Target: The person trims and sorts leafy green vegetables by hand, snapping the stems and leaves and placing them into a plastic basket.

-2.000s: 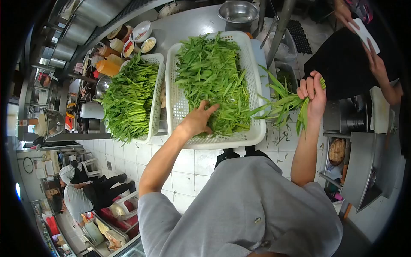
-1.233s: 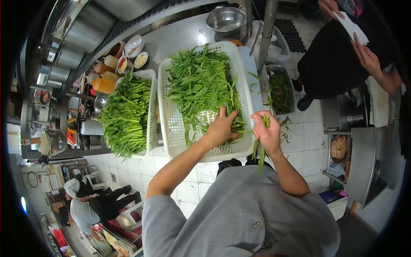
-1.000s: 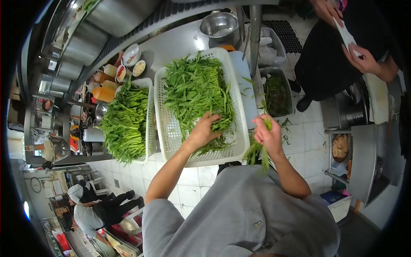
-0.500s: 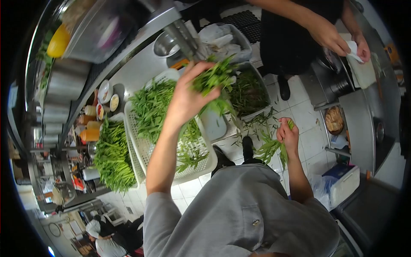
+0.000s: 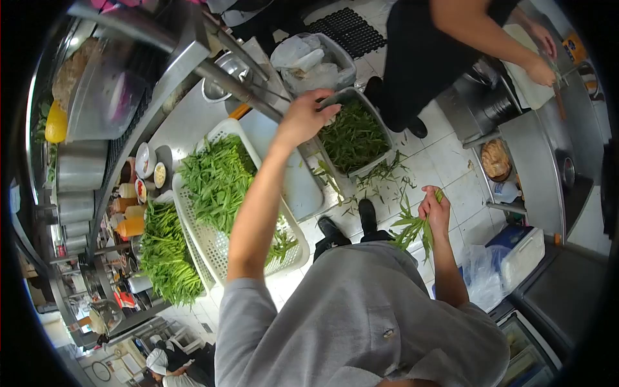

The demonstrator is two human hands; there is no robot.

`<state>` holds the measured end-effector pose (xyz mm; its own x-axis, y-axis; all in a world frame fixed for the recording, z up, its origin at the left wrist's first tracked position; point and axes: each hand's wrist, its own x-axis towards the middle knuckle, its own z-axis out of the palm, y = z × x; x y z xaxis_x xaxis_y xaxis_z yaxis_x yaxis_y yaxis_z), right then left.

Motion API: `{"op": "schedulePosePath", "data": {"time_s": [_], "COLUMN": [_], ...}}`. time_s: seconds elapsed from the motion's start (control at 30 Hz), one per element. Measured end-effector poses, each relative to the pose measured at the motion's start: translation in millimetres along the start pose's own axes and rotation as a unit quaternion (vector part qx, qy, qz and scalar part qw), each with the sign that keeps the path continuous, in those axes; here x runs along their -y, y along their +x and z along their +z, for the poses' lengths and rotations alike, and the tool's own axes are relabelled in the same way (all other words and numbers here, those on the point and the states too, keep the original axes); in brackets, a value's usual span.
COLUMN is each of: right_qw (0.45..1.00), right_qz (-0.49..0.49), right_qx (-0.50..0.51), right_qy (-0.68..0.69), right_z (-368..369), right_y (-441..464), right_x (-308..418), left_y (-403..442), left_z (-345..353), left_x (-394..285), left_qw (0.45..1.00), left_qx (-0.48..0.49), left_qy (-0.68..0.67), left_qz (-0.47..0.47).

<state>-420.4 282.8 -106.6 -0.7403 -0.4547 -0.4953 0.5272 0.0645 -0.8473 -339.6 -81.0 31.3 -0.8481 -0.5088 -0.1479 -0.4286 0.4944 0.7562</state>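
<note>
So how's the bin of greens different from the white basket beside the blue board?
The basket is white with little holes; the bin is greyish, with no holes showing. The basket's greens are brighter; the bin's greens look darker. Both hold leafy greens.

floor (image 5: 445,157): pale square tiles | mat (image 5: 351,31): black, perforated, far side | table (image 5: 186,122): steel | shelf frame (image 5: 192,57): steel, left | lower-left wall: round dial (image 5: 100,371), perhaps a clock
</note>
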Motion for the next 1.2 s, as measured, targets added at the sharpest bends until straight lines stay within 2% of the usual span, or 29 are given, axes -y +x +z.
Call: {"op": "schedulePosePath", "data": {"time_s": [0.07,0.17,0.27,0.37,0.4,0.47,0.5,0.6,0.7,0.77,0.8,0.9,0.93,1.03,1.13,1.2], "right_qw": [1.0,0.997,0.984,0.934,0.929,0.863,0.822,0.749,0.714,0.724,0.729,0.744,0.75,0.751,0.75,0.749], "right_qz": [-0.025,-0.031,-0.032,-0.189,-0.167,-0.3,-0.362,-0.419,-0.437,-0.456,-0.466,-0.472,-0.472,-0.475,-0.484,-0.478], "right_qx": [0.01,0.065,0.144,0.178,0.193,0.269,0.306,0.381,0.377,0.326,0.295,0.255,0.248,0.245,0.252,0.259], "right_qy": [-0.008,-0.031,-0.095,-0.245,-0.268,-0.305,-0.317,-0.343,-0.396,-0.402,-0.406,-0.398,-0.391,-0.388,-0.374,-0.378], "right_z": [13.3,37.9,64.2,106.1,123.8,164.2,184.9,238.4,268.0,276.1,276.8,274.1,274.3,273.5,273.8,271.7], "right_y": [-1.1,-3.8,-7.3,-14.0,-23.7,-39.4,-47.3,-73.2,-88.6,-92.5,-94.0,-95.4,-94.3,-92.2,-90.3,-88.3], "right_x": [5.9,18.6,33.8,39.4,50.2,66.7,70.4,71.2,47.0,28.0,18.9,5.2,3.5,1.2,0.1,1.3], "left_y": [-51.7,-135.7,-215.6,-281.0,-299.7,-327.9,-331.5,-336.7,-336.1,-339.0,-338.8,-333.4,-330.0,-328.3,-304.8,-287.7], "left_z": [-29.2,-75.5,-99.9,-105.5,-95.3,-61.9,-51.9,-25.9,-27.1,-33.1,-33.5,-20.5,-11.4,-18.4,-54.5,-37.2], "left_x": [-6.2,10.3,52.9,113.0,115.4,111.5,110.9,109.1,119.1,123.8,125.8,158.3,149.8,124.1,67.4,104.9], "left_qw": [0.995,0.998,0.991,0.956,0.945,0.911,0.915,0.933,0.962,0.981,0.965,0.894,0.89,0.968,0.924,0.957], "left_qx": [-0.049,-0.035,-0.037,0.097,0.079,0.046,0.062,0.096,0.102,0.108,0.048,-0.093,-0.042,0.102,0.239,0.08], "left_qy": [-0.052,-0.052,0.024,0.124,0.179,0.285,0.269,0.204,0.115,0.062,0.164,0.372,0.387,0.187,0.188,0.226], "left_qz": [0.073,-0.017,-0.129,-0.246,-0.263,-0.295,-0.293,-0.28,-0.224,-0.147,-0.201,-0.233,-0.239,-0.129,-0.231,-0.165]}}
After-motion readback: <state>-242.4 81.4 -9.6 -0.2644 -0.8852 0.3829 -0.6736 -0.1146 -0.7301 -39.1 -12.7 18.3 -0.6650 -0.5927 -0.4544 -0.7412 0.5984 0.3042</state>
